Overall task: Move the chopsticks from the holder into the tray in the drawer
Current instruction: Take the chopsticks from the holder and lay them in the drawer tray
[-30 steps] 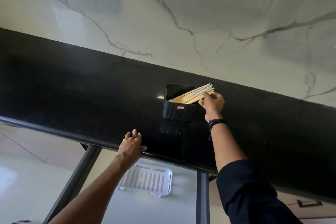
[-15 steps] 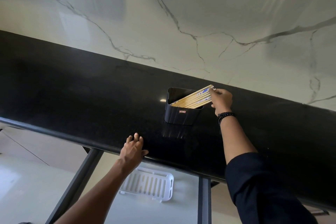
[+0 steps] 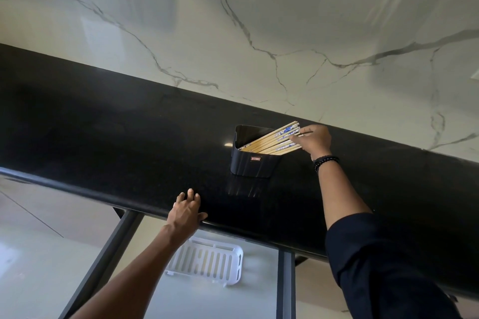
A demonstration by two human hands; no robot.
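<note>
A black holder (image 3: 250, 164) stands on the black countertop (image 3: 103, 137). Several wooden chopsticks (image 3: 272, 140) with blue patterned ends lean out of it to the right. My right hand (image 3: 312, 140) is at those ends, its fingertips pinching the chopsticks. My left hand (image 3: 186, 211) rests flat on the counter's front edge, fingers straight. Below the counter an open drawer (image 3: 285, 285) holds a white slotted tray (image 3: 207, 263), partly hidden by my left forearm.
A white marble wall (image 3: 259, 33) rises behind the counter. The drawer has dark grey side rails (image 3: 103, 254). Pale floor tiles (image 3: 39, 254) show to the left of the drawer.
My right hand has shifted from under the chopsticks to their patterned ends, where its fingers now pinch them. The left hand stays on the counter edge.
</note>
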